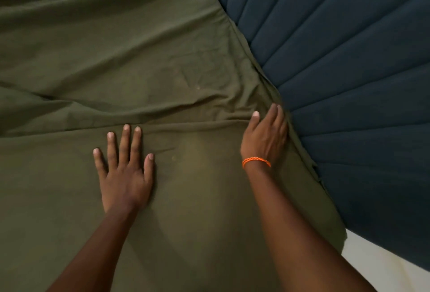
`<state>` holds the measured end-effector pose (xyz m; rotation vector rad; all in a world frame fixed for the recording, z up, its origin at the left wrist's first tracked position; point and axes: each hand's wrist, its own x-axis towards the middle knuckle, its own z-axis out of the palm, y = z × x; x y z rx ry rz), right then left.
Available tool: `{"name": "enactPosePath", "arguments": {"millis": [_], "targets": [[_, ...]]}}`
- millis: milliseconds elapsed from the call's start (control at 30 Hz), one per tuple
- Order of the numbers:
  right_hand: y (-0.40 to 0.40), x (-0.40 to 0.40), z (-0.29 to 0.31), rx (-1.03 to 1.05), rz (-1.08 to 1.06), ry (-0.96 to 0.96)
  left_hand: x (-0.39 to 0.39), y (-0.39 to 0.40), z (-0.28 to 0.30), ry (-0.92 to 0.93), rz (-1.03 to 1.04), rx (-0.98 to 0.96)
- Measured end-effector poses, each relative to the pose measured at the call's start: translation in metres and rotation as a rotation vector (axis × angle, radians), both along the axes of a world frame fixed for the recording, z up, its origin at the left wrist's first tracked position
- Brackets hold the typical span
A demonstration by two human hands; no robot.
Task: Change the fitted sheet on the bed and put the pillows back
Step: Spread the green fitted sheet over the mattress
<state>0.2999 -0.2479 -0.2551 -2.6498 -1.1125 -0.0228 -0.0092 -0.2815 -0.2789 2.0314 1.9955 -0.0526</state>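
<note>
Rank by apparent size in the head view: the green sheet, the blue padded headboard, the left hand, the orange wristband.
1. green sheet
2. blue padded headboard
3. left hand, though being close to the camera enlarges it
4. orange wristband

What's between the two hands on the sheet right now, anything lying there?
Only bare olive fitted sheet lies between the left hand and right hand in the head view, smooth apart from a crease running near the fingertips.
</note>
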Motion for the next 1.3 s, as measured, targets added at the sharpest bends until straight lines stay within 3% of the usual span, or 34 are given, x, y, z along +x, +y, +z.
{"name": "enactPosePath", "arguments": {"millis": [167,400,600,767,867,933,1033,1200,1300], "targets": [[0.008,0.024,-0.002,-0.171,0.059,0.104,0.003,0.002,0.006,-0.007,0.031,-0.013],[0.067,0.077,-0.001,-0.363,-0.005,0.671,0.006,0.002,0.007,0.019,0.036,-0.016],[0.058,0.08,-0.009,-0.367,0.082,0.558,0.008,0.003,0.012,0.007,0.042,-0.005],[-0.006,0.061,0.006,-0.048,0.234,0.285,0.054,0.014,0.019,-0.05,0.351,0.1],[-0.067,0.057,0.025,-0.003,0.053,0.137,0.108,0.021,0.027,-0.091,0.398,0.125],[-0.092,0.058,0.033,-0.132,-0.052,0.157,0.138,0.024,0.028,-0.126,0.276,0.139],[-0.082,0.075,0.026,-0.34,-0.043,0.243,0.164,0.032,0.022,-0.132,0.115,0.118],[-0.035,0.098,0.016,-0.502,-0.107,0.607,0.166,0.046,0.017,-0.146,0.122,0.064],[-0.031,0.101,0.024,-0.521,-0.1,0.665,0.157,0.047,0.013,-0.169,0.085,0.036]]}}
